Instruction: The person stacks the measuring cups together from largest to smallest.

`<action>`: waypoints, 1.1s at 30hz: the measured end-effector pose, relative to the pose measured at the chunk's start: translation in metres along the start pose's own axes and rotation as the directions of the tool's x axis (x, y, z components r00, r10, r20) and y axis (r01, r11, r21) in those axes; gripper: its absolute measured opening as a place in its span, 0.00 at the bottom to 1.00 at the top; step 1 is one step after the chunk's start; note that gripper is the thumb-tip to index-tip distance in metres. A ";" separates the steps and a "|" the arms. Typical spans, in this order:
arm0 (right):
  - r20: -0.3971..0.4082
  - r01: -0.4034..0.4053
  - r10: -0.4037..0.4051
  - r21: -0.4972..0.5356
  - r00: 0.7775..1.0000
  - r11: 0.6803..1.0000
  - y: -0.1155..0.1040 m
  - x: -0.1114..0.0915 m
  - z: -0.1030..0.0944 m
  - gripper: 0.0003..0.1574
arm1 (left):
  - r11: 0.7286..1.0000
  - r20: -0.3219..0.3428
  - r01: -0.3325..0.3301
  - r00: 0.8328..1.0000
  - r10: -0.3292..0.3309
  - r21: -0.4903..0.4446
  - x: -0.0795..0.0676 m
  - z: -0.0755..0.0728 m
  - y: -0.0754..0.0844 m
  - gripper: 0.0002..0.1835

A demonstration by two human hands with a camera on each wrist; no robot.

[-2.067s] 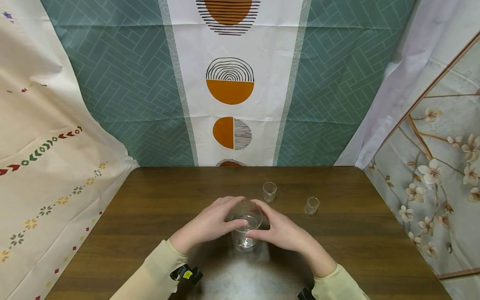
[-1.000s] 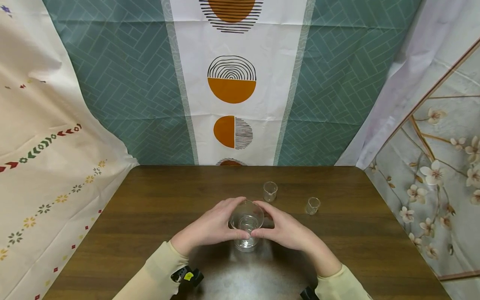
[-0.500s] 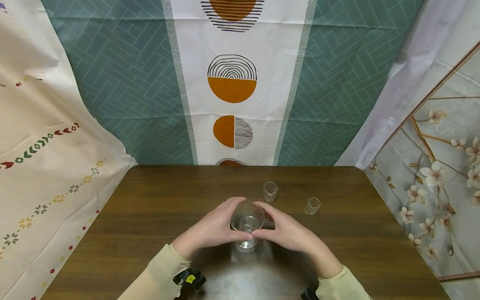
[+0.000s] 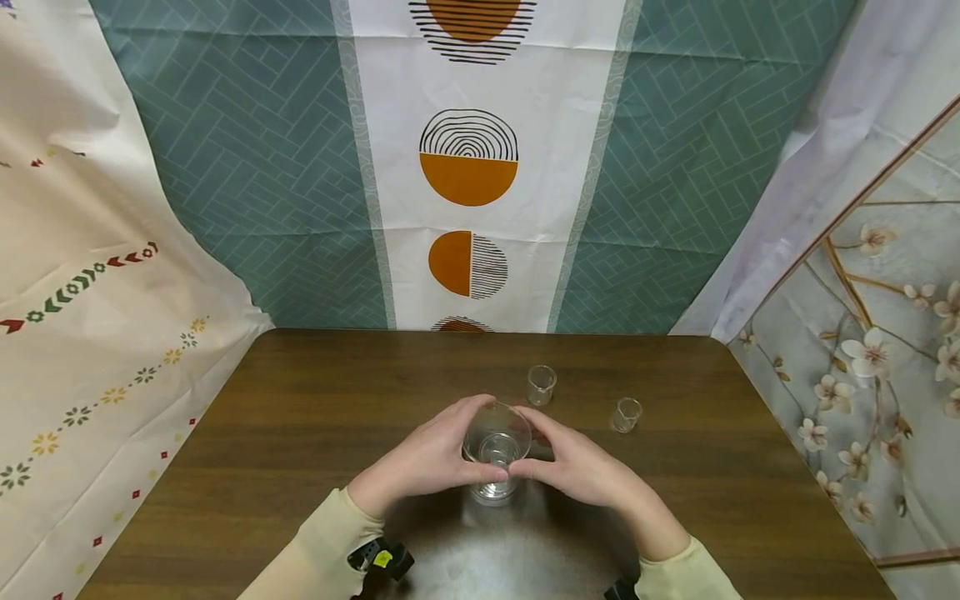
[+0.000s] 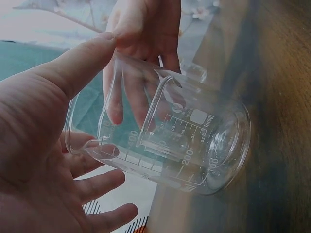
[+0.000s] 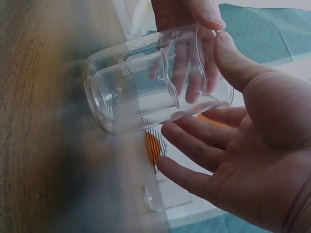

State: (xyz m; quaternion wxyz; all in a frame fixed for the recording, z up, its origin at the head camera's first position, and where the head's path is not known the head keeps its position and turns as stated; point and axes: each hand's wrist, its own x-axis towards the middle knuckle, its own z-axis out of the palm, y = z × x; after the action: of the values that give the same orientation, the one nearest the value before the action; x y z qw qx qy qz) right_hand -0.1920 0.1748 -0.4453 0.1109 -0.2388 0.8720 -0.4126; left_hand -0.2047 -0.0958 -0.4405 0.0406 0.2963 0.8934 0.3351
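Note:
A large clear glass beaker (image 4: 492,493) stands upright on the table in front of me. Inside it sits a smaller beaker (image 5: 170,128) marked 100 ml. From the left, my left hand (image 4: 435,446) holds the large beaker near its rim, thumb on the near side and index finger reaching to the far side. My right hand (image 4: 577,458) does the same from the right. The two thumb tips meet at the near rim. In the right wrist view, the lower fingers (image 6: 187,177) of the right hand spread loosely beside the glass.
Two small glass beakers stand on the brown wooden table (image 4: 337,383) behind and to the right: one small beaker (image 4: 541,386) farther back, another small beaker (image 4: 626,415) to its right. A patterned cloth (image 4: 465,192) hangs behind the table's far edge.
Over two seconds my left thumb has come down to the near rim and the thumb tips have met. In the last half second the hands and beaker barely shift.

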 end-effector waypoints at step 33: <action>0.038 0.042 -0.043 0.025 0.998 0.999 0.007 -0.002 -0.002 0.44 | 0.999 0.006 0.003 1.000 -0.002 -0.041 0.000 0.002 -0.002 0.56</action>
State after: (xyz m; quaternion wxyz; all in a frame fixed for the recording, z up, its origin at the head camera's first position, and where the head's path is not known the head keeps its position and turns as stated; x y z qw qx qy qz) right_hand -0.1930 0.1813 -0.4493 0.1218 -0.2641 0.8594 -0.4205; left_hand -0.2051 -0.0964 -0.4433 0.0496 0.2952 0.8867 0.3523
